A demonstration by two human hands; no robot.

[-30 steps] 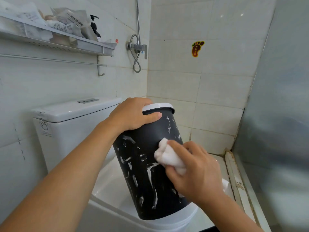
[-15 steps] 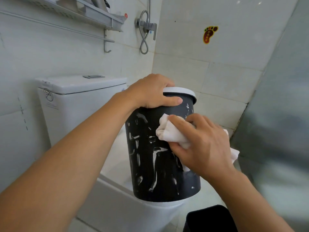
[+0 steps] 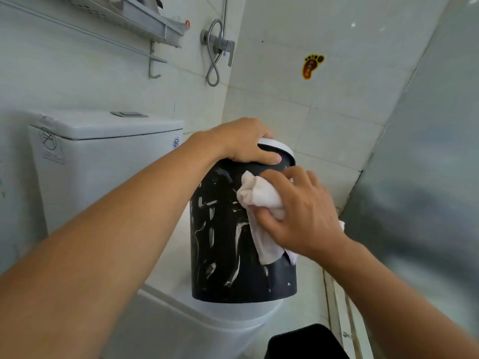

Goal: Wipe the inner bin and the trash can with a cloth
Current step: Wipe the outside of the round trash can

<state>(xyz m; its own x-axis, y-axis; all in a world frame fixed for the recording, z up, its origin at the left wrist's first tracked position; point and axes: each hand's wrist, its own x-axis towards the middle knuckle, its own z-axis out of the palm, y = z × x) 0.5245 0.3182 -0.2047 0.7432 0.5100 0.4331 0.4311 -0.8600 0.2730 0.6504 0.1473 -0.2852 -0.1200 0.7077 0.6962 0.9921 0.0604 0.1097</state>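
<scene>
My left hand (image 3: 243, 143) is curled over the top rim of the black trash can (image 3: 233, 250), thumb along the front edge, holding it steady where it stands upright on the closed toilet (image 3: 181, 301) lid. My right hand (image 3: 298, 213) has its fingers (image 3: 274, 174) curled round a bunched white cloth (image 3: 259, 195), pressing it against the upper side wall just below the rim, with a loose tail of cloth hanging down the can.

To do this stroke well, I think I should keep the left hand bearing down so the can doesn't slide or tip on the smooth lid, and press the cloth flat rather than balled, working in overlapping passes from the rim to the base. The wall shows many pale streaks and smears; I can't tell whether they are pattern or dirt, so I'd turn the can a little after each pass and cover the whole way round.

Counted: one trash can, one cloth, two hands. A white ring sits at the can's mouth; whether that is the inner bin I cannot tell. One dark object (image 3: 305, 340) shows at the bottom edge, unclear what it is.
</scene>
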